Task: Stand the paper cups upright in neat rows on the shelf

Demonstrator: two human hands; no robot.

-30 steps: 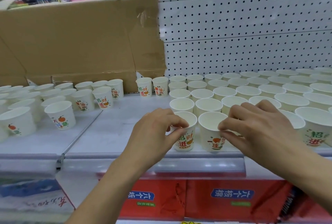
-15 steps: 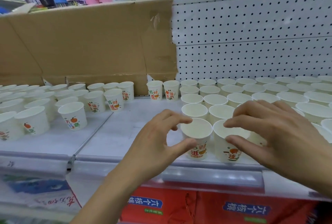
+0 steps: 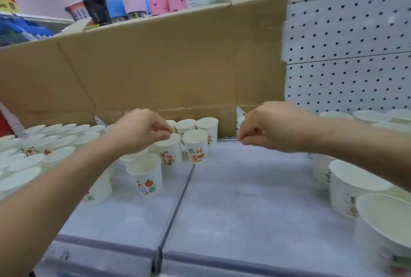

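Our left hand [image 3: 142,132] pinches the rim of a cup [image 3: 170,156] standing upright, mouth up, on the shelf [image 3: 244,199]; our right hand [image 3: 269,130] is curled, its grasp we cannot tell.

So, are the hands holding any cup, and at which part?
The left hand pinches a paper cup at its top rim. The right hand is curled; whether it holds anything cannot be told.
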